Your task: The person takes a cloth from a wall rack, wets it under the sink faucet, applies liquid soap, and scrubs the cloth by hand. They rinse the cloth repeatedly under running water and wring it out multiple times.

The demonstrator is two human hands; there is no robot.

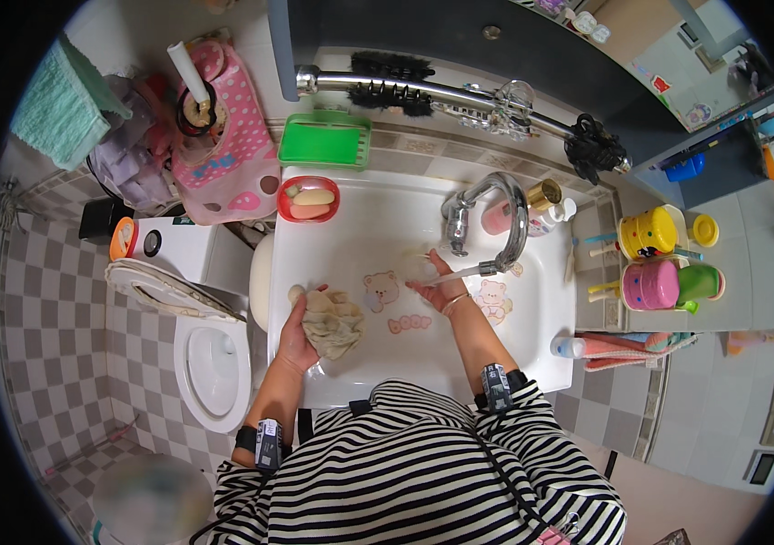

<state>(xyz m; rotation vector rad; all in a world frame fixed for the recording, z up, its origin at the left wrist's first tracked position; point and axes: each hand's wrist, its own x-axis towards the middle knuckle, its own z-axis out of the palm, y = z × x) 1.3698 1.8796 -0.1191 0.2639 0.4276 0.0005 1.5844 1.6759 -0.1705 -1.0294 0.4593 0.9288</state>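
Note:
Over the left part of the white washbasin [387, 368], my left hand [300, 338] grips a crumpled, wet-looking beige cloth [336, 323]. My right hand [443, 289] is spread, palm up, beneath the chrome faucet [515, 225]. A stream of water [452, 276] runs from the spout across its fingers. Something pale and translucent shows by those fingertips; whether it is splashing water or an object I cannot tell. Pink bear stickers [381, 289] decorate the basin between and beside my hands.
A red soap dish [308, 199] with soap bars sits at the basin's back left, below a green soap tray [324, 143]. Bottles [545, 195] stand behind the faucet. A towel bar [421, 88] spans the back wall. Cups [649, 283] hang at right; a toilet [213, 368] is at left.

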